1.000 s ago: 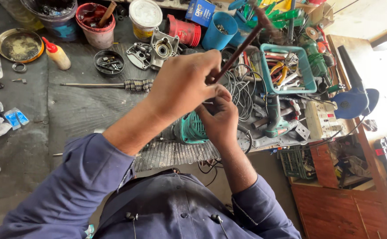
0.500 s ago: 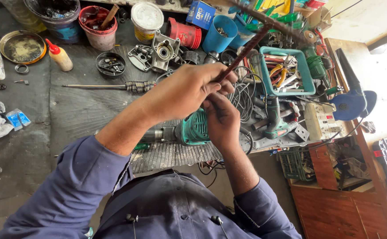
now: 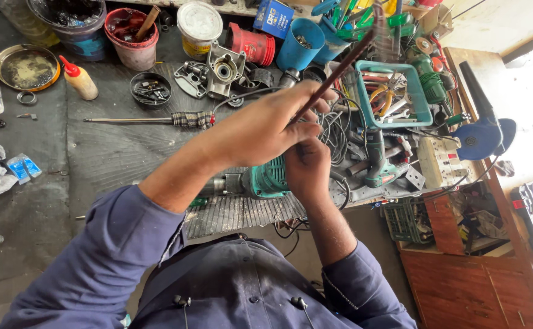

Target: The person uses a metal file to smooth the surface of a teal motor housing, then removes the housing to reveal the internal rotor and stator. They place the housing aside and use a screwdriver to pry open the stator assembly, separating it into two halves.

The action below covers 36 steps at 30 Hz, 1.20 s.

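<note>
Gripping a thin dark rod point(image 3: 333, 76), left hand point(image 3: 260, 131); right hand point(image 3: 306, 170) beneath.

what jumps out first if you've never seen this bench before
First the two hands at the centre: the left hand pinches a thin dark rod that slants up to the right, and the right hand sits just beneath it over a green power tool lying on the bench edge. Behind them, tubs, cups and a teal basket of pliers crowd the back of the bench.
</note>
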Motion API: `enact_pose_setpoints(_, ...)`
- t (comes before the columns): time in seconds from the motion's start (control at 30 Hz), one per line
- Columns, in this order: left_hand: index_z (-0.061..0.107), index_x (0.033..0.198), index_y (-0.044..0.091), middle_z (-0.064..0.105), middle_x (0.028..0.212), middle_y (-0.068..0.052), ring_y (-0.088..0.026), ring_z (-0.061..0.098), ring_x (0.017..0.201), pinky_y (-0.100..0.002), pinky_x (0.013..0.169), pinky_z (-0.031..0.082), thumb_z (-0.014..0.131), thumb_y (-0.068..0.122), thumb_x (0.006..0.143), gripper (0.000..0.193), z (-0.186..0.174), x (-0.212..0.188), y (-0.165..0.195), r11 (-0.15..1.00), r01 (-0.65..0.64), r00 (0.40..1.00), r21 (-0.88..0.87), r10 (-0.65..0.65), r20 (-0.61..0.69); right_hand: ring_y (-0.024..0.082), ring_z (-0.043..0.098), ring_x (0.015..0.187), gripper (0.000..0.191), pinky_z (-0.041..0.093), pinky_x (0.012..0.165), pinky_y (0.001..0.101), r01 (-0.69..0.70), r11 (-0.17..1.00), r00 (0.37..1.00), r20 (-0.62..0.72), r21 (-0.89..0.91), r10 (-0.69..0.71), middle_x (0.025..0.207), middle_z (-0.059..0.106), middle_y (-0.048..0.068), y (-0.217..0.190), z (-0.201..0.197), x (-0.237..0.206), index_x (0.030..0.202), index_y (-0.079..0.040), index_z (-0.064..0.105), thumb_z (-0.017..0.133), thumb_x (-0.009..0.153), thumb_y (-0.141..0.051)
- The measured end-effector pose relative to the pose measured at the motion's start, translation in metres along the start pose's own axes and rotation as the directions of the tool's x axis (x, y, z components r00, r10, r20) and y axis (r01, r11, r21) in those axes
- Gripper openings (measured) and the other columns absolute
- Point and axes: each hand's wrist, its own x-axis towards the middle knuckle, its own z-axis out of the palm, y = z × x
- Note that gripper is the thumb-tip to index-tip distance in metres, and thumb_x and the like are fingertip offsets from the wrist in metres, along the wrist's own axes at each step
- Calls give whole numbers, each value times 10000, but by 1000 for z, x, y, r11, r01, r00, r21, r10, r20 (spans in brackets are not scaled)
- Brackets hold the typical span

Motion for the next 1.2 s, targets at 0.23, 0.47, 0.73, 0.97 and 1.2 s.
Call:
enact_pose_setpoints(0.23,693,1120,58,813,1062,-50,-136,822,1015,-296,854,634,725,156,955,195,-5,1,-4,958,284,957,46,-280,-74,75,656,999,351,577,830,249,76,964,995,40,256,-89,1098,661,36,-12,6,6,1226,40,579,702,910,-53)
enact_pose_setpoints(0.47,617,1159,5,705,1120,-132,-200,722,1007,-329,853,589,831,204,852,423,0,11,2,953,255,965,166,-240,-106,73,690,863,127,557,755,248,-127,986,992,3,104,127,928,772,53,-11,7,9,1007,60,722,696,969,-59)
enact_pose_setpoints(0.73,694,1145,41,806,1065,-67,-176,813,1023,-317,870,636,688,174,971,219,-3,11,-13,975,212,974,-71,-217,-67,61,700,934,266,587,810,234,-72,967,996,60,246,59,1034,687,-36,-30,4,9,1148,14,641,677,885,-6)
enact_pose_setpoints(0.97,669,1195,25,772,1057,-102,-242,772,940,-337,791,576,741,125,935,289,3,7,-8,971,73,992,227,-48,-116,115,728,855,172,570,742,254,-170,983,985,0,63,171,934,774,70,-12,6,16,1037,63,711,777,900,-18)
enact_pose_setpoints(1.2,716,1113,68,819,962,-42,-149,826,885,-285,759,623,710,126,985,141,-3,12,-11,964,259,961,54,-252,-117,70,665,973,227,574,835,242,-6,980,1000,2,199,6,1064,736,48,-2,8,11,1160,21,667,716,944,-31)
